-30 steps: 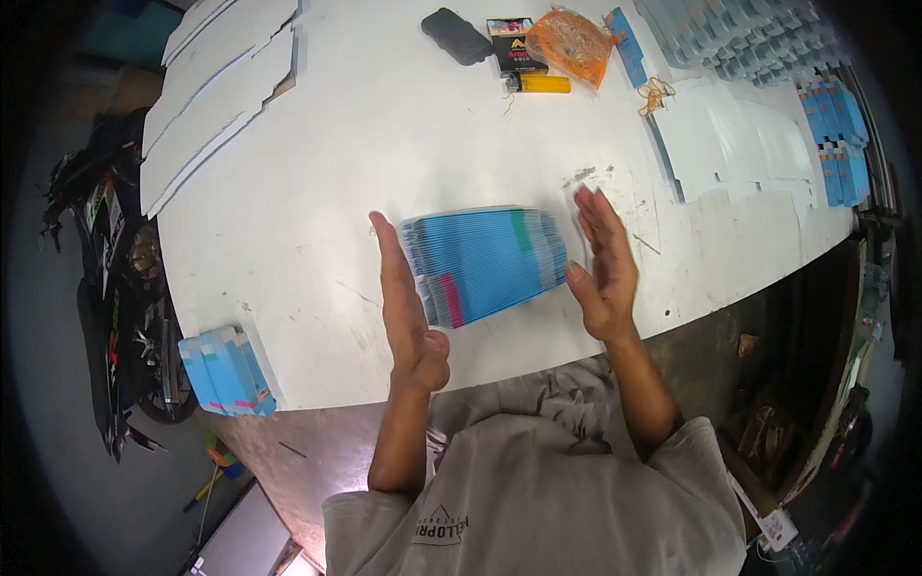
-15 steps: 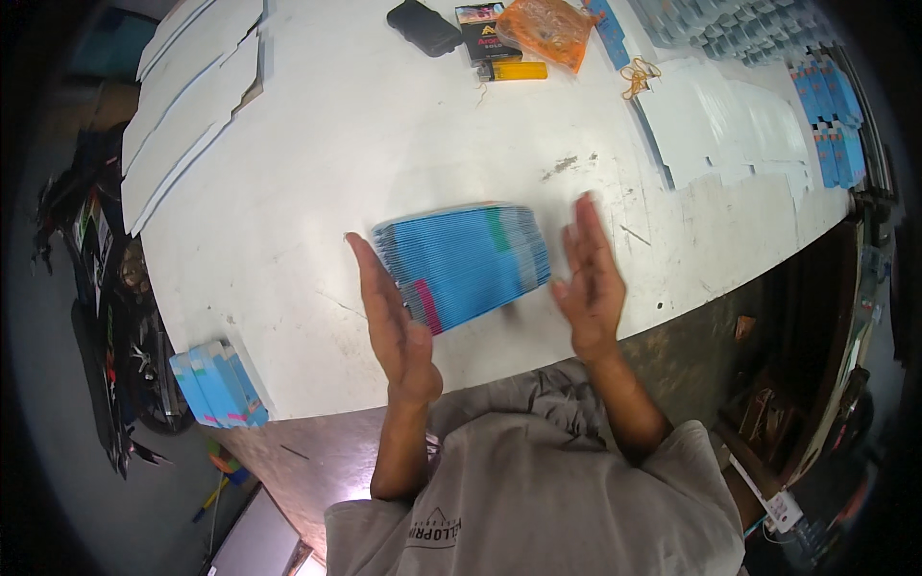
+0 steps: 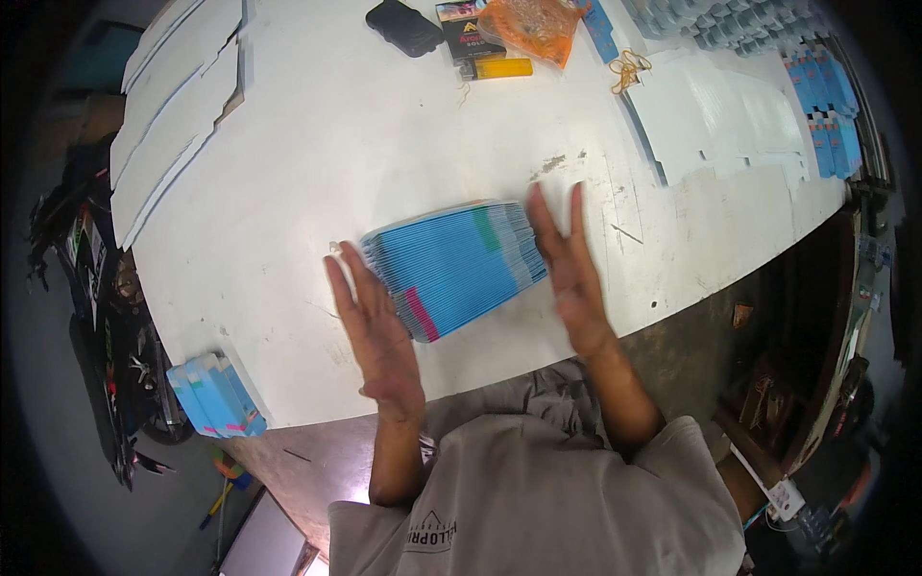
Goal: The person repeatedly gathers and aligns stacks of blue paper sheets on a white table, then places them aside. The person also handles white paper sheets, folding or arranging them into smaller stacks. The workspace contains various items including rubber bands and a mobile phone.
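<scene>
A stack of flat blue printed cartons (image 3: pixel 447 269), with a pink and a green band showing along their edges, lies near the front of the white table (image 3: pixel 317 144). My left hand (image 3: pixel 375 326) is at the stack's left end, fingers stretched out and apart. At the opposite end, my right hand (image 3: pixel 571 269) is held with its fingers spread, its inner side close to the cartons. Whether either palm touches the stack I cannot tell. Neither hand grips anything.
White card sheets (image 3: pixel 182 106) lie at the far left, and more white sheets (image 3: pixel 720 125) at the right. Small blue boxes (image 3: pixel 216 394) sit on the left front corner. A yellow lighter (image 3: pixel 504 68), a black pouch (image 3: pixel 403 27) and an orange bag (image 3: pixel 533 29) lie at the back.
My right hand has moved left, in to the stack's right end. My left hand has shifted slightly left, and its fingers have spread.
</scene>
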The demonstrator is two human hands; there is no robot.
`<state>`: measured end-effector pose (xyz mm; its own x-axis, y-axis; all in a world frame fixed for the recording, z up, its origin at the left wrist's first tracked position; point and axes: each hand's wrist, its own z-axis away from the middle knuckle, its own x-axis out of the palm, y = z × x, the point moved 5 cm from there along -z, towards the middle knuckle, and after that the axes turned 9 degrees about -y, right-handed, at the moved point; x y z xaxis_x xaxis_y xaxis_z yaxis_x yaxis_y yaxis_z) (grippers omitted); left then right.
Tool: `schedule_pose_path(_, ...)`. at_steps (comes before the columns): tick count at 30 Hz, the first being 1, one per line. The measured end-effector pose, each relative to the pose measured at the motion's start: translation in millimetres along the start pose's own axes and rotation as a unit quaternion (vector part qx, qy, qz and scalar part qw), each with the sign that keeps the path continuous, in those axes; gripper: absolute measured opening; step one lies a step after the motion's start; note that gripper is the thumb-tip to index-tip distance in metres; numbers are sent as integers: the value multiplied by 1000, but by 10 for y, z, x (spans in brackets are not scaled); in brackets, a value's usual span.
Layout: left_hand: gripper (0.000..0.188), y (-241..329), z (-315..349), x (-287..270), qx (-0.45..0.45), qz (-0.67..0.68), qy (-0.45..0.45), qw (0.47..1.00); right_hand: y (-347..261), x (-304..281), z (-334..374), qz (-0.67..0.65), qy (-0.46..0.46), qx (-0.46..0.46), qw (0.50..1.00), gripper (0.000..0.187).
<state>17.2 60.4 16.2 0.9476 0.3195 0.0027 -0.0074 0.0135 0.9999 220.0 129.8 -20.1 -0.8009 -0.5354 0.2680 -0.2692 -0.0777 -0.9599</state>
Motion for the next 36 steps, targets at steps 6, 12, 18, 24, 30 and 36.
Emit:
schedule_pose_path(6, 141, -3, -65, 20, 50, 53, -29, 997, 53, 7, -99, 66, -42, -3, 997, 129)
schedule_pose_path(12, 135, -1, -81, -1, 57, 15, 4, 998, -8, 108, -127, 235, -51, -52, 969, 119)
schedule_pose_path(18, 92, 72, 38, -70, 91, -132, -31, 987, -116, -109, 134, 240, 103, -106, 959, 84)
schedule_pose_path(24, 48, 70, 38, 285, 112, -446, -120, 880, -46, 104, 197, 429, 98, -103, 892, 65)
schedule_pose_path(30, 41, -18, 38, 311, 111, -463, -93, 875, -140, 111, 190, 538, 73, -131, 830, 66)
schedule_pose_path(36, 42, 7, 23, 341, 114, -476, -88, 867, -215, 73, 80, 478, 66, -165, 860, 58)
